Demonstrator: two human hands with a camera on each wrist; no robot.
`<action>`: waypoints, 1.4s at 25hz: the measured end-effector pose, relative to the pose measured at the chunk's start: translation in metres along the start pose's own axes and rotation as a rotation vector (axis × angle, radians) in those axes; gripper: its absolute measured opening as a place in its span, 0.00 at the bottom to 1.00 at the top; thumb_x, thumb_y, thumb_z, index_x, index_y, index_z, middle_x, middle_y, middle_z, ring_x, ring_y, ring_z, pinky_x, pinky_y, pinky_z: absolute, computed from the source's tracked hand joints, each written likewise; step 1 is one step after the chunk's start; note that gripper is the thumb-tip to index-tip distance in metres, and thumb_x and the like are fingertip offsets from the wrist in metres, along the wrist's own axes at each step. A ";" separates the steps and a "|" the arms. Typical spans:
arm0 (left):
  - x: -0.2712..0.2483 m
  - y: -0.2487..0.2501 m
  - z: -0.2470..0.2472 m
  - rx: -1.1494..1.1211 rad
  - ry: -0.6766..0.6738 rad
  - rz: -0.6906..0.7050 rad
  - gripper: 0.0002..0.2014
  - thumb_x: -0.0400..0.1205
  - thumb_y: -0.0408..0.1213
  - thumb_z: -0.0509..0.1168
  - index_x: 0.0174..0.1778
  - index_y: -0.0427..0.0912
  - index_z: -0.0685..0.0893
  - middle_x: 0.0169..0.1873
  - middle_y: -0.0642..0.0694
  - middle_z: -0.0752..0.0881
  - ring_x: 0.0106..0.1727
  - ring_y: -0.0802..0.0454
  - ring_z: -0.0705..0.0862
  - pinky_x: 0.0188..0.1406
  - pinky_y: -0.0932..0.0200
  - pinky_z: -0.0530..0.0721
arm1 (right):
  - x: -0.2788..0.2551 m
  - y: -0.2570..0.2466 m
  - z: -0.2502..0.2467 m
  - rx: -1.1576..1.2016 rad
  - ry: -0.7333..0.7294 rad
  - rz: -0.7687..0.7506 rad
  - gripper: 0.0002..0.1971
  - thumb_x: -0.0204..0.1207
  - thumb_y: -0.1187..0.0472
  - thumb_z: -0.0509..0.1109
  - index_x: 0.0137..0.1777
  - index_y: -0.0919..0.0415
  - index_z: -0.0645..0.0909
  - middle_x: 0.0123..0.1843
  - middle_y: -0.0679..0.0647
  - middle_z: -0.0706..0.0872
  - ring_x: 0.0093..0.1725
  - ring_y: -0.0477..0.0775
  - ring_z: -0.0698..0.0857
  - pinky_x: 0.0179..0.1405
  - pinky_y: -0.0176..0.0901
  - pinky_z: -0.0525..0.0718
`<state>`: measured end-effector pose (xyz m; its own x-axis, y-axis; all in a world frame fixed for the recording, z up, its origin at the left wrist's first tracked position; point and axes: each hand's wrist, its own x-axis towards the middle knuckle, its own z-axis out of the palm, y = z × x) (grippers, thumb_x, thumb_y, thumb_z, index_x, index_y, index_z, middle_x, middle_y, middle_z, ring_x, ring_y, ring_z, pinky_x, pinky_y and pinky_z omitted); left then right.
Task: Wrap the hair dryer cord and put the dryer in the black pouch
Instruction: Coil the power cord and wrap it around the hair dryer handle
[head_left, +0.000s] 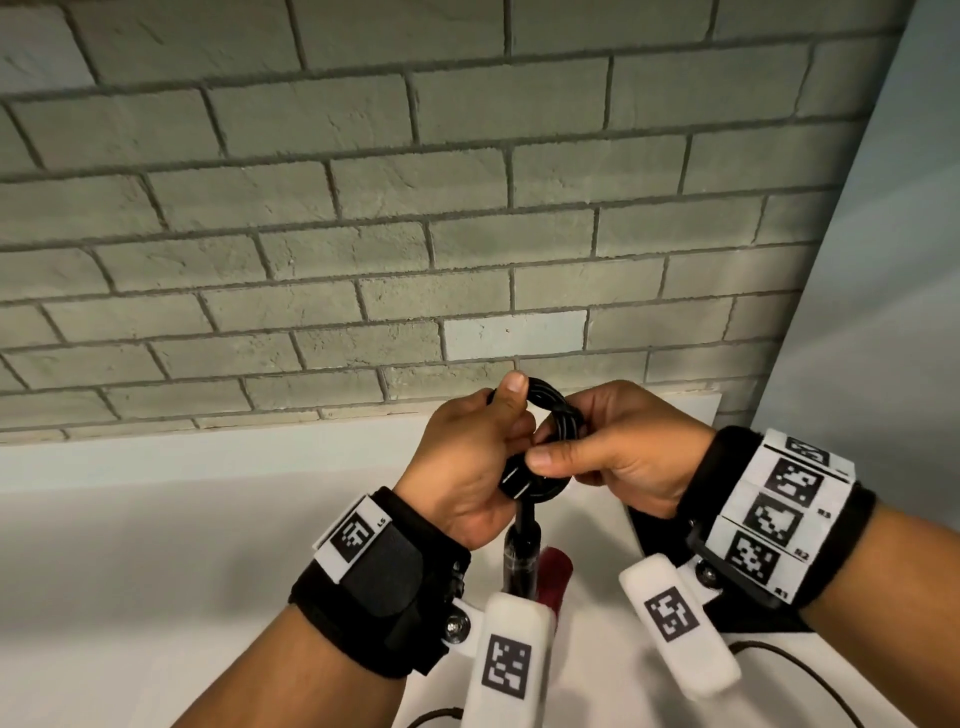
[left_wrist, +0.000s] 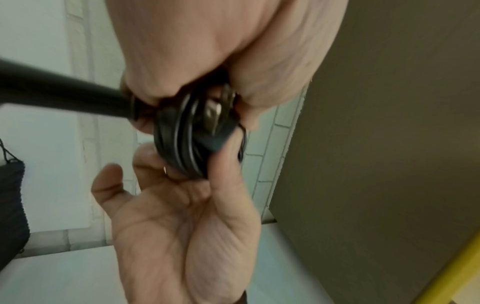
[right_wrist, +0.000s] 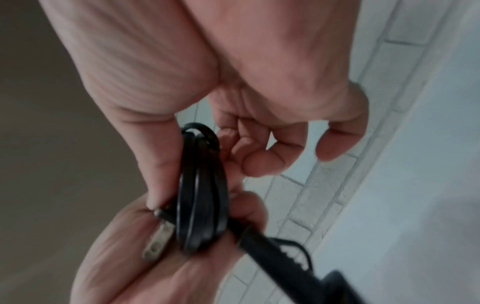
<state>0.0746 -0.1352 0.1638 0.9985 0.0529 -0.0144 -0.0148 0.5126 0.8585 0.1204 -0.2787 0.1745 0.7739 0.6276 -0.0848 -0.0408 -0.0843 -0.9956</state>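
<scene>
The black cord (head_left: 545, 415) is wound into a small coil and held up in front of the brick wall. My left hand (head_left: 511, 431) grips the coil's left side, thumb up over the top loop. My right hand (head_left: 561, 452) pinches its right side between thumb and fingers. The plug's metal prongs (right_wrist: 158, 238) stick out of the coil (right_wrist: 202, 195) against the left palm. Below the coil the hair dryer's black handle (head_left: 519, 556) hangs down, with a red part (head_left: 556, 571) beside it. The black pouch (head_left: 652, 535) lies on the white table under my right wrist, mostly hidden.
A grey brick wall (head_left: 363, 234) stands close behind the white table (head_left: 156, 545). A pale panel (head_left: 883, 312) closes off the right side. A thin dark drawstring (head_left: 795, 660) trails on the table at lower right. In the left wrist view a yellow edge (left_wrist: 454, 273) shows at bottom right.
</scene>
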 end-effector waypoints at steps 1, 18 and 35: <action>-0.001 -0.001 -0.003 0.003 -0.078 -0.002 0.09 0.83 0.32 0.64 0.37 0.33 0.77 0.27 0.37 0.79 0.33 0.43 0.83 0.33 0.54 0.85 | 0.001 0.001 -0.002 -0.010 0.015 -0.016 0.16 0.52 0.65 0.84 0.39 0.69 0.87 0.33 0.61 0.84 0.36 0.57 0.79 0.40 0.48 0.69; 0.013 -0.010 -0.055 -0.013 0.082 -0.107 0.16 0.62 0.16 0.68 0.29 0.42 0.74 0.21 0.45 0.76 0.27 0.46 0.81 0.31 0.53 0.83 | -0.005 0.133 0.036 -0.799 -0.005 0.107 0.15 0.74 0.48 0.67 0.60 0.38 0.73 0.53 0.44 0.86 0.59 0.52 0.82 0.78 0.64 0.62; 0.014 -0.124 -0.138 0.602 0.125 -0.502 0.13 0.68 0.11 0.64 0.43 0.29 0.84 0.32 0.33 0.80 0.33 0.39 0.82 0.31 0.52 0.81 | 0.012 0.146 0.023 -1.559 -0.493 0.356 0.29 0.68 0.72 0.71 0.69 0.53 0.74 0.61 0.56 0.79 0.64 0.65 0.78 0.60 0.84 0.74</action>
<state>0.0829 -0.0799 -0.0131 0.8646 0.0521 -0.4997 0.5020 -0.0487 0.8635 0.1092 -0.2651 0.0268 0.5930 0.5503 -0.5878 0.7001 -0.7130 0.0389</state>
